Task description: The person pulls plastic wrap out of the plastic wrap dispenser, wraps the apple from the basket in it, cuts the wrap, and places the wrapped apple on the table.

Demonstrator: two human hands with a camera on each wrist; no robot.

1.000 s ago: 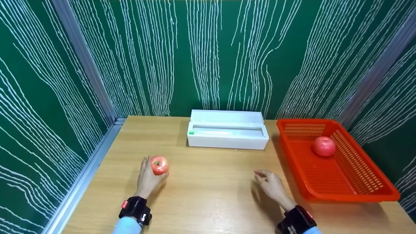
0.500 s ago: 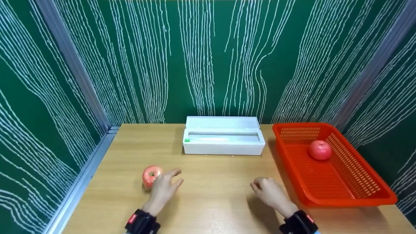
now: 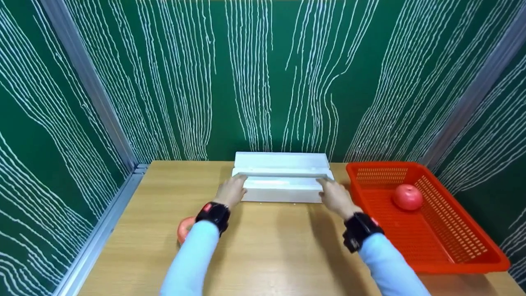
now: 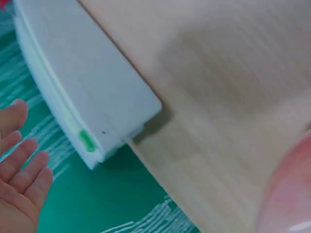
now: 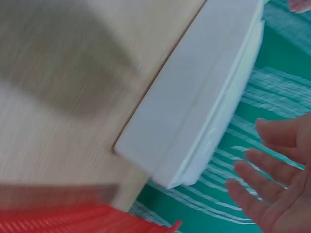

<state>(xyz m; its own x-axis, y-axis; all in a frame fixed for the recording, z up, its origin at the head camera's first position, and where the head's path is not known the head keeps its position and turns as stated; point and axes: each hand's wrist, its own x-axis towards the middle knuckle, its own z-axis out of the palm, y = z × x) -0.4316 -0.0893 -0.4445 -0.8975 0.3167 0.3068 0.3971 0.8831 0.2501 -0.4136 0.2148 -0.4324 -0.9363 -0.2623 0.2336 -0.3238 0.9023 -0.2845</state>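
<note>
A long white box (image 3: 283, 195) stands at the back of the table, its hinged lid (image 3: 281, 160) raised behind a shallow slot. Over the box's left end reaches my left hand (image 3: 231, 191), fingers loosely extended and holding nothing; in the left wrist view these fingers (image 4: 30, 167) are apart from the box. My right hand (image 3: 337, 197) is over the right end, also holding nothing, its fingers (image 5: 262, 182) spread apart from the box in the right wrist view. A red apple (image 3: 185, 228) lies on the table, partly hidden by my left forearm.
An orange-red plastic basket (image 3: 472, 269) stands on the right, holding a pinkish-red round fruit (image 3: 408, 197). Green panels (image 3: 296, 94) with white wavy lines enclose the wooden table (image 3: 271, 246) at the back and sides.
My left hand has let go of the apple, leaving it on the table, and has moved forward to the box. My right hand has also moved forward, to the box's right end.
</note>
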